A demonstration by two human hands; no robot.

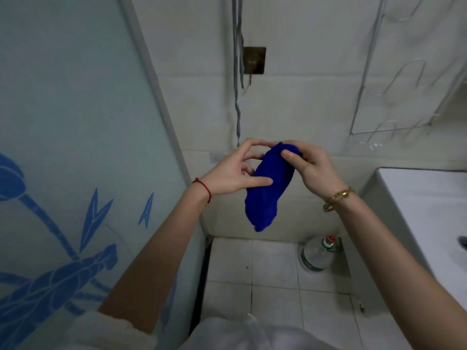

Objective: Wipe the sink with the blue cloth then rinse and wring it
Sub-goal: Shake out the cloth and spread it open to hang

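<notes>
1. Two bare hands hold a rolled, deep-blue terry cloth (271,184) up over the tiled floor, to the left of the white sink (429,213) and not over it.
2. Drips could land on the floor, since the wet-looking roll hangs away from the basin.
3. Right hand (312,166) pinches the roll's top end, thumb in front.
4. Left hand (231,173) presses its thumb on the roll's middle; its other fingers curve behind, grip unclear.
5. Below both hands, the roll's lower end dangles free.

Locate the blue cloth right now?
In the head view, centre frame: the blue cloth hangs bunched between the left hand and right hand, above the tiled floor, left of the sink.
</notes>
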